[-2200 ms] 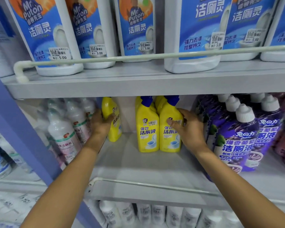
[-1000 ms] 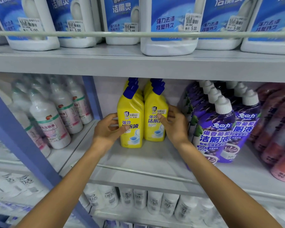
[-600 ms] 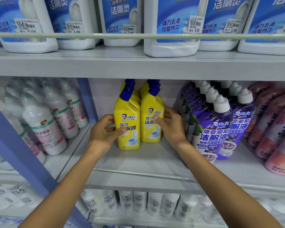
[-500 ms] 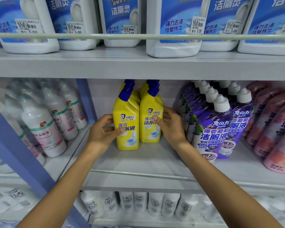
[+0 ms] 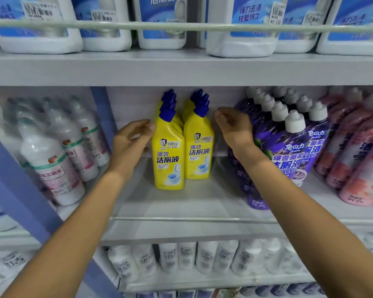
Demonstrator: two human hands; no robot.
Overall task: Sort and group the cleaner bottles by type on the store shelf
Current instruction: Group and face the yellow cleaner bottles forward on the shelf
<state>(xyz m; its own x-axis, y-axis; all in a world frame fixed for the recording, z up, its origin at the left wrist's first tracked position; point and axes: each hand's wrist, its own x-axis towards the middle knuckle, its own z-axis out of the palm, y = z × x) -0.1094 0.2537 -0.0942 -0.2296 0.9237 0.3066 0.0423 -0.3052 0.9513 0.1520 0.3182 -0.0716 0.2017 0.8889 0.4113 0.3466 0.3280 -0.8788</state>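
Shelf [image 5: 181, 203] edge nearest you. Left hand [image 5: 129, 145]: fingers relaxed, gripping nothing, tips touching the shoulder of the front-left yellow toilet-cleaner bottle [image 5: 168, 162]. Right hand [image 5: 234, 130]: fingers loosely curled, empty, just beside the front-right yellow bottle [image 5: 199, 151]. Both bottles upright between your hands; left hand closer. More yellow bottles queue behind.

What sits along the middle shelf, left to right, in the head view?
white bottles with green bands → left hand → front-left yellow bottle → front-right yellow bottle → right hand → purple bottles → pink bottles
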